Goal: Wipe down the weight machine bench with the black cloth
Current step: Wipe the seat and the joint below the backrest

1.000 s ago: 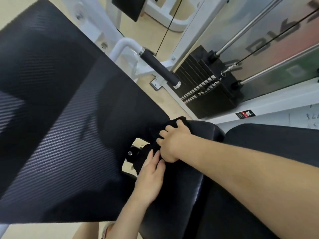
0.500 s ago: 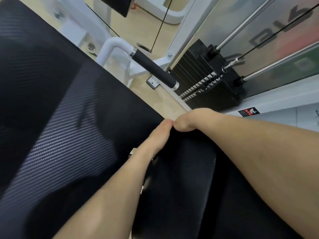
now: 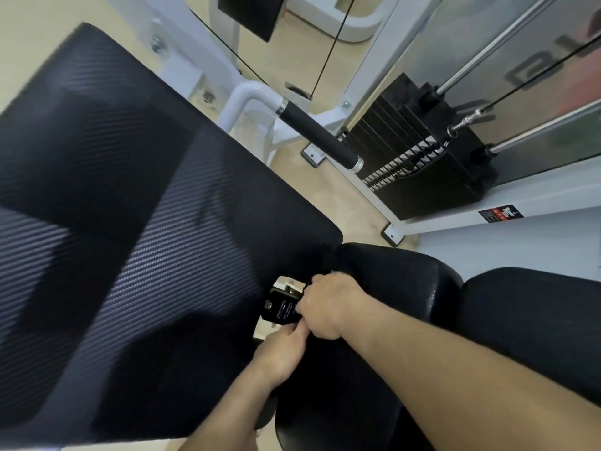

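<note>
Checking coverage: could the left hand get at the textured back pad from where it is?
Probably yes. The left hand sits at the gap beside the textured back pad, whose surface lies bare with nothing between; the right hand is on its other side.

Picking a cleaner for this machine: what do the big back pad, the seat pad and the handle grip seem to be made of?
The back pad looks like black vinyl with a woven, carbon-fibre-style embossed pattern, matte to satin. The seat pad looks like smooth black vinyl or leatherette, judging by its glossy highlights. The handle grip seems to be matte black foam or rubber with a chrome end ring, on a white painted metal tube.
</note>
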`<state>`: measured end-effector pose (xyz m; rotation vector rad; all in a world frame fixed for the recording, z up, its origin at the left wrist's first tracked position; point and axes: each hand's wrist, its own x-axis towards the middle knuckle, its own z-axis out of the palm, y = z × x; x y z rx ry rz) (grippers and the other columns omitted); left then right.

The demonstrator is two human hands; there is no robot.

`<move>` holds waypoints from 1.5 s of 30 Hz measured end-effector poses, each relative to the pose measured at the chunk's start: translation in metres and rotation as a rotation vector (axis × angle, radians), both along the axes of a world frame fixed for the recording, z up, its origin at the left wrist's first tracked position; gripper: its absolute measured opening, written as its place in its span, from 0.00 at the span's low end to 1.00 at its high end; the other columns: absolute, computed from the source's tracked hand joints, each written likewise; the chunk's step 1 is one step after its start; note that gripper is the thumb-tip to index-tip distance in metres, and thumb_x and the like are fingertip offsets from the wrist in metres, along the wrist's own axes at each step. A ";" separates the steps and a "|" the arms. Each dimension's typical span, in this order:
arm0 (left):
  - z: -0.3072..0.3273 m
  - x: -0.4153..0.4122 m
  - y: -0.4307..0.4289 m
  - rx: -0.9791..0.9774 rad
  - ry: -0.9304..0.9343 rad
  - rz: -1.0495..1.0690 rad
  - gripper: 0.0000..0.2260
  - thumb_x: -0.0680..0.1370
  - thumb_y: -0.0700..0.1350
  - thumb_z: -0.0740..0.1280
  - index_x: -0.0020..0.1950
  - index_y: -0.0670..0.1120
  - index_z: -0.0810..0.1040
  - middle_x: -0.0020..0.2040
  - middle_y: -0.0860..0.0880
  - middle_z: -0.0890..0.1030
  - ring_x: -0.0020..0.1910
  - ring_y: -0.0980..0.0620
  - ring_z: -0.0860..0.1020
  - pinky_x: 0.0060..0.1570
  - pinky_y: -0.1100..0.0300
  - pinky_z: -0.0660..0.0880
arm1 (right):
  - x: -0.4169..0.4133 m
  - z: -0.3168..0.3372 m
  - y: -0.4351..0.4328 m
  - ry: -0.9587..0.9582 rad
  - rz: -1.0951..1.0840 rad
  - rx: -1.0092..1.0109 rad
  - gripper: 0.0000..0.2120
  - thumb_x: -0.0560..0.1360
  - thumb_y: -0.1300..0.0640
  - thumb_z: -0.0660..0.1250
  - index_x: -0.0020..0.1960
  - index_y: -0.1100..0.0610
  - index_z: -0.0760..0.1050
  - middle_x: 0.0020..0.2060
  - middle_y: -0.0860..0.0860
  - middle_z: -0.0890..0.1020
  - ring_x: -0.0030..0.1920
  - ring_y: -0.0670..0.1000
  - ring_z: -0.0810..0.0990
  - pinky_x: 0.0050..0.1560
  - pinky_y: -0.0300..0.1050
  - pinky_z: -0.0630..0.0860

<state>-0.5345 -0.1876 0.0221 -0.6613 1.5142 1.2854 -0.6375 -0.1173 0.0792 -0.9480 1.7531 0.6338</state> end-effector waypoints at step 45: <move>0.067 0.198 0.011 0.382 0.014 0.793 0.21 0.69 0.41 0.64 0.62 0.41 0.75 0.37 0.44 0.74 0.34 0.51 0.72 0.32 0.59 0.70 | 0.270 0.067 0.015 0.548 -0.318 -0.273 0.24 0.81 0.56 0.53 0.75 0.63 0.59 0.77 0.60 0.57 0.78 0.57 0.50 0.75 0.55 0.38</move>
